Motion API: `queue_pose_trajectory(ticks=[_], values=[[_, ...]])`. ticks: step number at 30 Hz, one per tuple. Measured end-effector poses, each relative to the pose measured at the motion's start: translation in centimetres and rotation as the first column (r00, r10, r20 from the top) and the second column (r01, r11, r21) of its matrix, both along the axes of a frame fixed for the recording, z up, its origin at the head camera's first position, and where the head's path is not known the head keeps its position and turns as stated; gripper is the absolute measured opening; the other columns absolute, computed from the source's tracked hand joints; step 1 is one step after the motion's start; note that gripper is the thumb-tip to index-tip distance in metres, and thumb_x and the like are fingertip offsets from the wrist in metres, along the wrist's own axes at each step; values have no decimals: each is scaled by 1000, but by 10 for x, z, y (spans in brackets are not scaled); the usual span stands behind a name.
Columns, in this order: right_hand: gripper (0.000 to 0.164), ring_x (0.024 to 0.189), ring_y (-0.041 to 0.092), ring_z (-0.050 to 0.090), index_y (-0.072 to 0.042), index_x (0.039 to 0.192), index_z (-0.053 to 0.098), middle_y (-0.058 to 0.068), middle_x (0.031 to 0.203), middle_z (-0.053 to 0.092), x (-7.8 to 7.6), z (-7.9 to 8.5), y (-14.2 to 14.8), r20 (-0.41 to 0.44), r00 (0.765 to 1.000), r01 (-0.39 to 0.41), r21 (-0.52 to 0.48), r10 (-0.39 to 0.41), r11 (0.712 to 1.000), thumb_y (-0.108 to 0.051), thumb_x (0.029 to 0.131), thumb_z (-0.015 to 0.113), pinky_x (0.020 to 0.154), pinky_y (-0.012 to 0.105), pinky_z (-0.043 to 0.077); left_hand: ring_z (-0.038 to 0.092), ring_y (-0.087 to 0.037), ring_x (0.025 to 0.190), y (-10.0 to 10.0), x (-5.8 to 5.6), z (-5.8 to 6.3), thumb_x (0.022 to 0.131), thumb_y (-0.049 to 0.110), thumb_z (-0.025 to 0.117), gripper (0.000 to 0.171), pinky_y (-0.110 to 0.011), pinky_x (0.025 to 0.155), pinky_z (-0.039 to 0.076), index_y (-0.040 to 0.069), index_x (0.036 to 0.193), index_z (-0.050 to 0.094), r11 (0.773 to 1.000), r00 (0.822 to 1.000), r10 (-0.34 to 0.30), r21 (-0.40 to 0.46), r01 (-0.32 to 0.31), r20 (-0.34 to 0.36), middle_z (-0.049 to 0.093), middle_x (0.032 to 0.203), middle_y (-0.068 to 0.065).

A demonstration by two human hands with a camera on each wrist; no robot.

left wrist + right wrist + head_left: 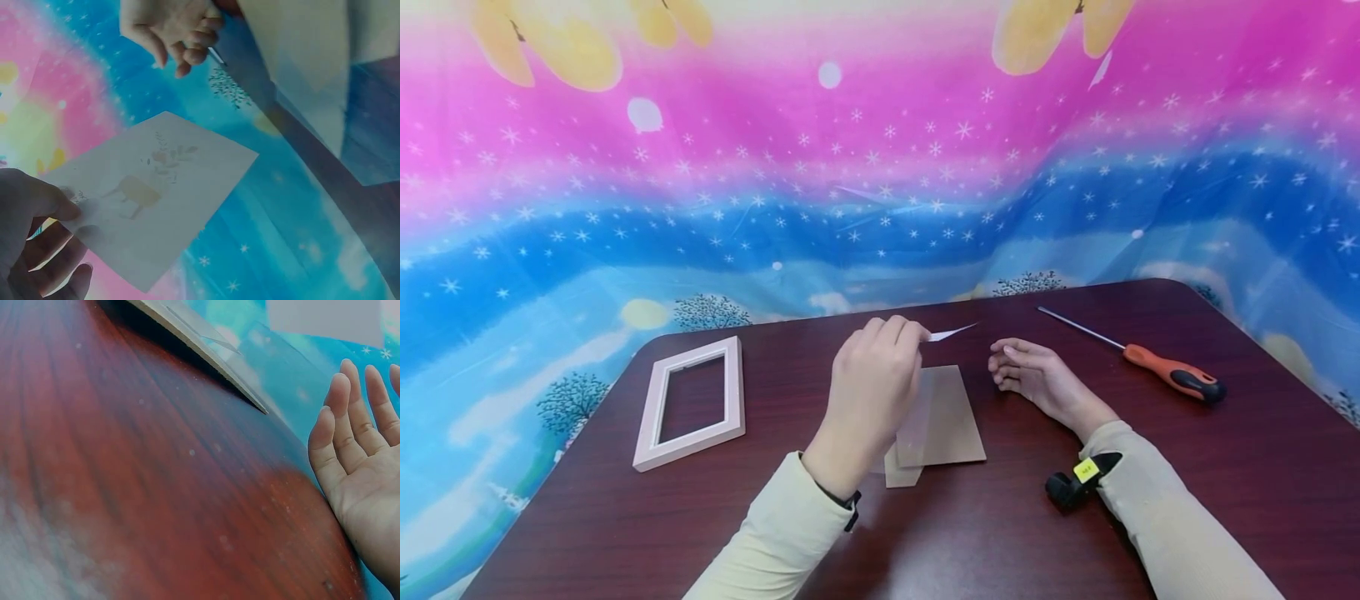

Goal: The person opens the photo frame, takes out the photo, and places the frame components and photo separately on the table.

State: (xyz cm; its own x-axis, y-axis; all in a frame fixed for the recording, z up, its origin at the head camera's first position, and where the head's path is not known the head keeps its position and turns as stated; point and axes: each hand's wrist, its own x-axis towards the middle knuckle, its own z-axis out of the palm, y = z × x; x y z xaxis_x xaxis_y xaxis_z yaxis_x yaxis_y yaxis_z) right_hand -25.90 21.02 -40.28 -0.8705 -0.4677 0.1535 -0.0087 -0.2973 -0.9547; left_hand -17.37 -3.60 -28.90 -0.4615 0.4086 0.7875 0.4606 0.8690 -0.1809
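My left hand pinches a thin white printed card by one corner, raised over the table. Faint drawings of a chair and leafy sprigs show on the card in the left wrist view; the head view catches it nearly edge-on. Below the hand lies a brown backing board, partly covered by a clear sheet. My right hand holds nothing, its fingers loosely bent, just right of the board. In the right wrist view its palm faces the camera.
A pale picture frame stands at the left of the dark wooden table. On the right lies a screwdriver with an orange and black handle. A colourful printed cloth hangs behind the table's far edge.
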Motion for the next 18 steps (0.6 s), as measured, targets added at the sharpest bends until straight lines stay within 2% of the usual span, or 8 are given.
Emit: queue_pose_trajectory(ticks=[5,10,14,18], values=[[23,78,12,60,-14,106,59,-5,89,67,-1,0,-1,-5,1000,-14,-10,14,1000,-14,101,37,71,24,54,56,-16,60,-4,2,-15,80,5,63,8,-25,46,45,11,78,68,992,997,58,-115,-52,50,69,70,0],[22,77,12,61,-10,107,58,-4,88,68,-1,-1,-1,1,1000,-26,-26,26,999,-14,101,38,71,24,54,55,-15,59,-2,12,-34,71,9,71,7,-25,47,46,13,75,66,965,975,124,-252,-75,184,66,68,1],[22,77,12,61,-13,105,60,-5,88,68,-1,-1,0,4,1000,-23,-17,23,1000,-14,100,38,70,24,54,59,-16,62,3,21,-46,65,10,74,14,-27,47,47,13,78,68,954,951,146,-291,-64,272,69,72,1],[22,77,11,61,-16,104,60,-5,88,67,-2,0,1,-2,1000,-17,5,17,1000,-15,100,38,70,23,54,59,-15,62,9,26,-53,70,10,71,8,-27,46,46,14,77,71,957,942,150,-284,-62,301,71,75,2]])
